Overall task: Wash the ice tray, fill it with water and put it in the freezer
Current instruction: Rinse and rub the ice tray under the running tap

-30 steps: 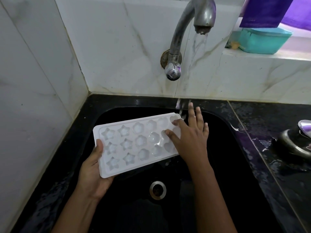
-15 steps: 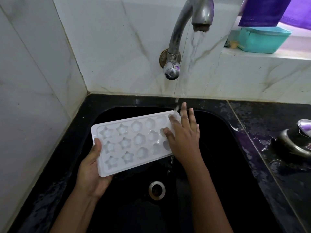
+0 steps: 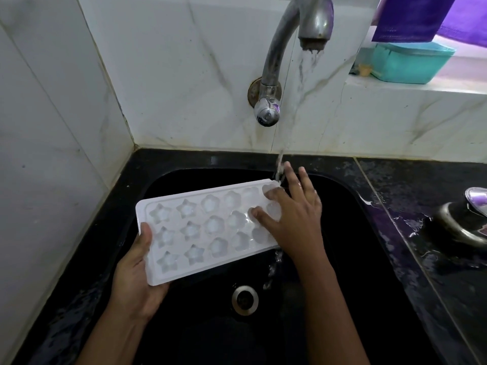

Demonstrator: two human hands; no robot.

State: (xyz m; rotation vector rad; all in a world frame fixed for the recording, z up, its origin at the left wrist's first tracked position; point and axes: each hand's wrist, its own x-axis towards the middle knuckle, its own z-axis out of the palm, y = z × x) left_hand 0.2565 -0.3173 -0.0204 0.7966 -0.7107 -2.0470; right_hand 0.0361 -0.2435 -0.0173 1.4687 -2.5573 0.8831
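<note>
A white ice tray with star and flower shaped cells is held over the black sink. My left hand grips its near left end, thumb on the rim. My right hand lies flat on the tray's far right cells with straight, spread fingers. Water runs from the steel tap onto the tray's far right corner and my right fingers, then spills off the tray's right edge into the sink.
The drain sits below the tray. Wet black counter surrounds the sink, with a steel vessel at the right. A teal plastic box stands on the marble ledge under purple cloth. Marble walls close the left and back.
My right hand has slid a little across the tray's right cells, fingers spreading. The tray stays under the running water in my left hand's grip.
</note>
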